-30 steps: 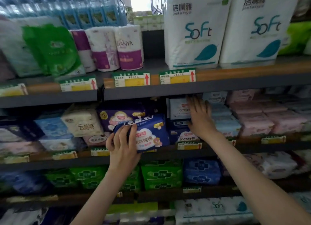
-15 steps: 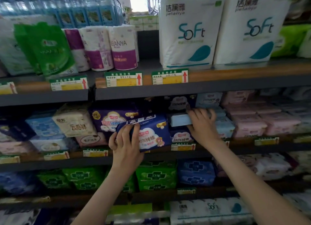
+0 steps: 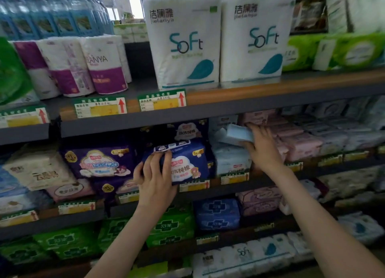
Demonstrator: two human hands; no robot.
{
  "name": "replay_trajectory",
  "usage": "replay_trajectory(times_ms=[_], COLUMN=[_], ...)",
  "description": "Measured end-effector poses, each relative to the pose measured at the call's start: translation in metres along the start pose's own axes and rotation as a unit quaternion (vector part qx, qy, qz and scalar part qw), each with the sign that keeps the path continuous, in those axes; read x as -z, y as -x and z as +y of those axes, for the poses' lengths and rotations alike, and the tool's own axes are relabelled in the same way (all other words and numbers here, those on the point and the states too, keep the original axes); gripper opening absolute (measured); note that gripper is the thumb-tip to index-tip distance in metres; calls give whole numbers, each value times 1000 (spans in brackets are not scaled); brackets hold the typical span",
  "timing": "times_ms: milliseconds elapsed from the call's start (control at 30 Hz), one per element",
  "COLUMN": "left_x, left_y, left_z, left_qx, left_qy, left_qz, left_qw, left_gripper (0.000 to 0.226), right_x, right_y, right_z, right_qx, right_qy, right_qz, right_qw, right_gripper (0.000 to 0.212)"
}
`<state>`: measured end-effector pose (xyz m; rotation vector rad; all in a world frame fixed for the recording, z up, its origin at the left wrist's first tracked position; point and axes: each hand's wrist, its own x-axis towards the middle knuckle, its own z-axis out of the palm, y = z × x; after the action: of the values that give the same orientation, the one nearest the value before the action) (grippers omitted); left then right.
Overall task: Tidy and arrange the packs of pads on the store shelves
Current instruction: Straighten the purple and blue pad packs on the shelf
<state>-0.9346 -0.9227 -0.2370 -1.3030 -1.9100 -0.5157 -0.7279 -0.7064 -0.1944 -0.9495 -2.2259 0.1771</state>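
My left hand (image 3: pixel 155 176) grips a dark blue pack of pads (image 3: pixel 185 163) by its left end, holding it in front of the middle shelf (image 3: pixel 260 178). Behind it stands another dark blue pack (image 3: pixel 187 131). To the right, my right hand (image 3: pixel 263 146) holds a light blue pack (image 3: pixel 239 133), tilted, above a stack of pale blue packs (image 3: pixel 231 161). Pink packs (image 3: pixel 300 140) lie stacked just right of that hand. A purple pack (image 3: pixel 100 163) sits left of my left hand.
The upper shelf (image 3: pixel 270 94) carries white tissue bags (image 3: pixel 183 42), toilet rolls (image 3: pixel 100 65) and green wipes (image 3: pixel 337 50). Green packs (image 3: pixel 170 227) and a blue pack (image 3: pixel 216 215) fill the shelf below. Price tags (image 3: pixel 162 100) line the shelf edges.
My right hand pulled a light blue pack out of the centre stack and carried it rightward and up. My left hand kept its hold on the dark blue pack. The view shifted closer.
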Motion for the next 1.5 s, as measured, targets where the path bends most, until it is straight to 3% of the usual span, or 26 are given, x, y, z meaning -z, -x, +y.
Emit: replay_trajectory(times_ms=[133,433,533,600,667,733,800,867,967,1067,1167,1300,1500], left_x=[-5,-7,-2,1,1,0,-3,-5,-6,-5,-1,0,11], left_y=[-10,-15,-15,-15,-15,-15,-17,-21,-26,-27,-26,-30,-29], left_z=[4,6,6,7,10,14,17,19,18,12,7,10,-7], left_qx=[24,36,25,14,4,-7,-14,-13,-20,-34,-53,-50,-50], left_qy=[-23,-33,-18,-13,-10,-12,-11,-5,-5,-11,-12,2,44], left_qz=[-1,-15,-15,-22,-38,-60,-79,-88,-101,-123,-134,-146,-81], left_qw=[999,999,999,1000,999,998,997,996,995,992,990,988,994], left_gripper=[95,97,98,98,97,99,101,101,103,109,110,108,90], right_x=[9,1,6,13,17,15,11,10,8,-4,-12,-21,-32], right_y=[-17,-16,-19,-23,-30,-38,-41,-37,-19,-1,4,12,8], right_z=[3,11,16,21,25,27,17,-5,-44,-75,-85,-101,-111], right_qx=[-45,36,-14,-80,-131,-133,-108,-75,63,218,232,255,232], right_qy=[-53,-87,-120,-137,-92,26,128,163,131,74,114,160,126], right_qz=[13,0,11,-30,-72,-101,-121,-124,-153,-242,-288,-258,-106], right_qw=[997,996,993,987,985,986,978,976,977,943,922,918,959], right_gripper=[47,41,39,41,55,58,60,74,85,88,95,108,93])
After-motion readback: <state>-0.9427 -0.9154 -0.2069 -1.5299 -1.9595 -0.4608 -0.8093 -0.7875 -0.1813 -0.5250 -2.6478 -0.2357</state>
